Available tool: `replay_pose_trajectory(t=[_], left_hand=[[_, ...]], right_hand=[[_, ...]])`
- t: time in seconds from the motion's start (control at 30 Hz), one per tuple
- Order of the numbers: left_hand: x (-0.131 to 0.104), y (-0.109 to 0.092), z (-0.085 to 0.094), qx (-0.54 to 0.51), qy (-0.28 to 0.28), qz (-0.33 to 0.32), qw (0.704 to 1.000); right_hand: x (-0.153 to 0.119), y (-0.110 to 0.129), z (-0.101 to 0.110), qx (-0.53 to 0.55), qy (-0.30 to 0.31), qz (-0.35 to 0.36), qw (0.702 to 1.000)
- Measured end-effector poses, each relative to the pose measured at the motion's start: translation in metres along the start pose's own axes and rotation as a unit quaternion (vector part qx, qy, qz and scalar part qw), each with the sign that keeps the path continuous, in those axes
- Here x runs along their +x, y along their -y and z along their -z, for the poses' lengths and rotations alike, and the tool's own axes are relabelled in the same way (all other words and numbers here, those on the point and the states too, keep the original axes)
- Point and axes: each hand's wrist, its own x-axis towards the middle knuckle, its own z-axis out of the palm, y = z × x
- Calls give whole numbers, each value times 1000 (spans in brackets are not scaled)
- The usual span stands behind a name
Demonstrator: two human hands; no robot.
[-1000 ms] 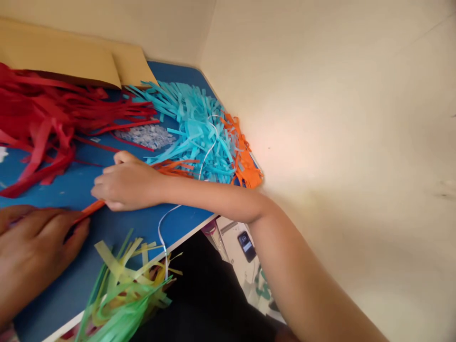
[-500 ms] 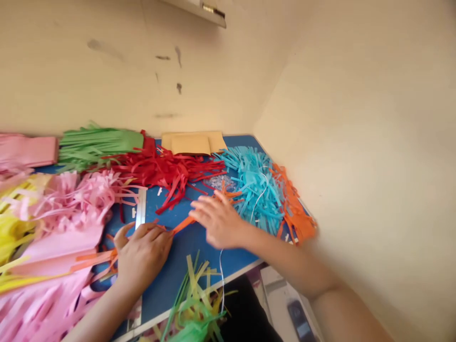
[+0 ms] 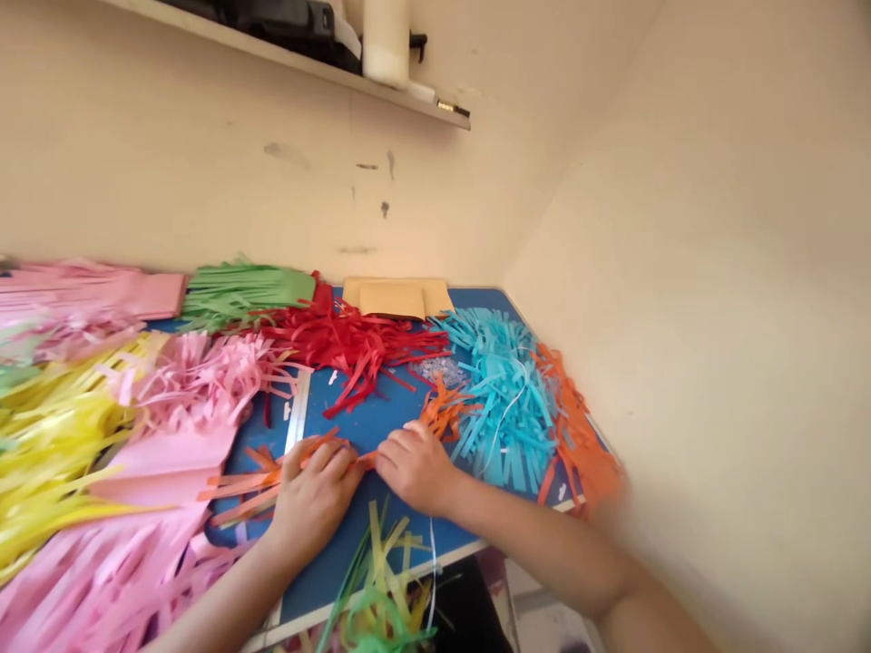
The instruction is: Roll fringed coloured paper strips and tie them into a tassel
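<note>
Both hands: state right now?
Left hand: closed on the orange paper strips, fringe spilling past it.
Right hand: closed on the twisted orange middle between the hands.

Left hand (image 3: 317, 490): palm down, fingers curled, at 7 o'clock
Right hand (image 3: 418, 470): fingers bent, at 6 o'clock, near left
Right arm (image 3: 544, 544): elbow bent, at 5 o'clock
</note>
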Motion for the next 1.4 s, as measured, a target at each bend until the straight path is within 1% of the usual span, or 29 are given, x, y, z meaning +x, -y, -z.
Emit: replay_pose_trajectory(t=[0.07, 0.13, 0.2, 0.27, 0.33, 0.43, 0.5, 0.6, 0.73, 0.97, 1.03, 1.07, 1.1, 1.13, 1.2, 1.27, 1.3, 1.33, 1.4], left_hand=[[-5, 0, 0, -7, 6, -12, 1000], [-13, 3, 1, -25, 22, -22, 999], [-21, 8, 2, -55, 32, -28, 998], [-26, 13, 1, -90, 30, -14, 995], [-29, 17, -1, -123, 25, 10, 992], [-29, 20, -4, -152, 25, 44, 987], [-28, 20, -6, -156, 35, 72, 984], [-24, 18, -6, -147, 59, 129, 979], [-18, 14, -5, -131, 92, 184, 970], [-11, 15, -9, -139, 124, 208, 960], [-11, 16, -10, -140, 131, 209, 959], [-11, 16, -9, -138, 128, 201, 961], [-11, 15, -8, -137, 119, 184, 966], [-12, 14, -7, -133, 107, 160, 972], [-10, 10, -2, -121, 85, 98, 984], [-7, 5, 1, -106, 76, 53, 990], [-5, 3, 3, -98, 73, 41, 992], [-3, 1, 3, -91, 70, 33, 993], [1, 0, 2, -79, 63, 29, 994]], right_hand=[[-2, -1, -4, 11, 14, 13, 1000], [-9, -8, -10, 31, 17, 24, 999], [-18, -16, -14, 62, 16, 20, 998], [-25, -23, -15, 97, 21, -12, 995], [-28, -25, -15, 142, 33, -60, 987], [-27, -24, -13, 209, 53, -137, 967], [-23, -22, -12, 231, 67, -180, 954], [-17, -21, -11, 235, 91, -218, 943], [-10, -22, -8, 226, 130, -235, 936], [5, -25, 0, 223, 187, -259, 921], [7, -25, 1, 217, 193, -271, 918], [6, -24, 1, 208, 187, -273, 920], [5, -23, 2, 193, 174, -264, 929], [4, -22, 2, 175, 157, -235, 943], [1, -20, 4, 143, 123, -130, 973], [-1, -17, 4, 114, 104, -26, 988], [0, -16, 3, 98, 99, 6, 990], [1, -16, 1, 79, 96, 24, 992], [5, -16, -4, 47, 94, 36, 994]])
